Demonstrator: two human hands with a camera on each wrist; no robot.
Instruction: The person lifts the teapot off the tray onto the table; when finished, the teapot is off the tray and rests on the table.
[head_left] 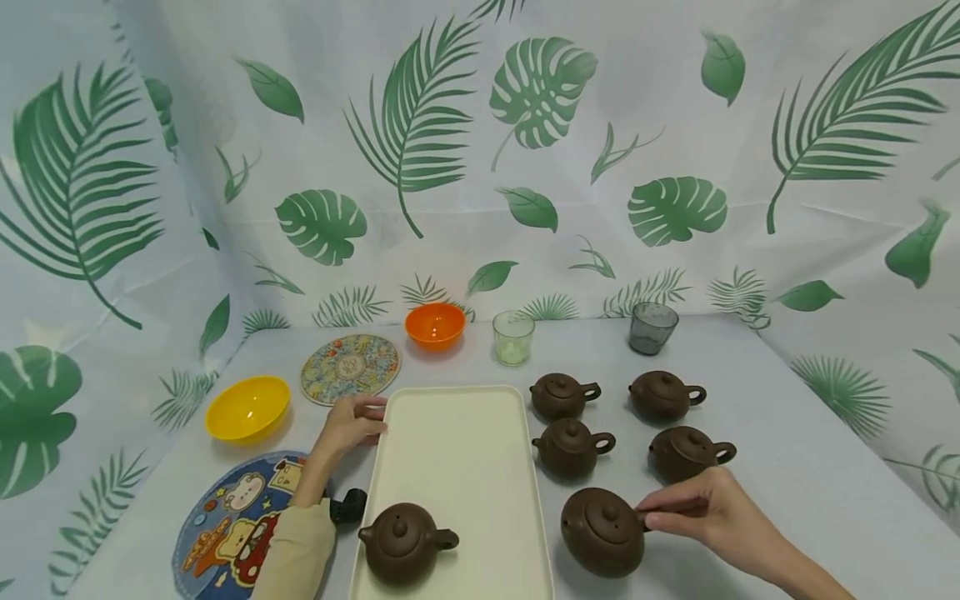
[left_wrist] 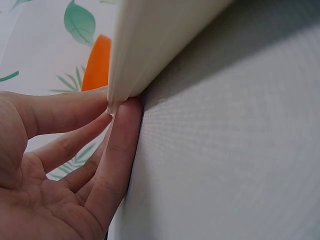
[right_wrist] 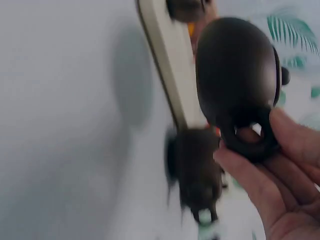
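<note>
My right hand pinches the handle of a dark brown teapot. In the right wrist view that teapot hangs above the table, its shadow apart from it. At the far left corner of a cream rectangular tray, my left hand grips the rim. The left wrist view has the fingers under the tray edge and the thumb against its outer side. Another brown teapot sits on the tray's near end, handle to the right.
Right of the tray stand several more brown teapots. Behind are an orange bowl, a green glass and a grey glass. A yellow bowl, a patterned round mat and a blue cartoon mat lie left.
</note>
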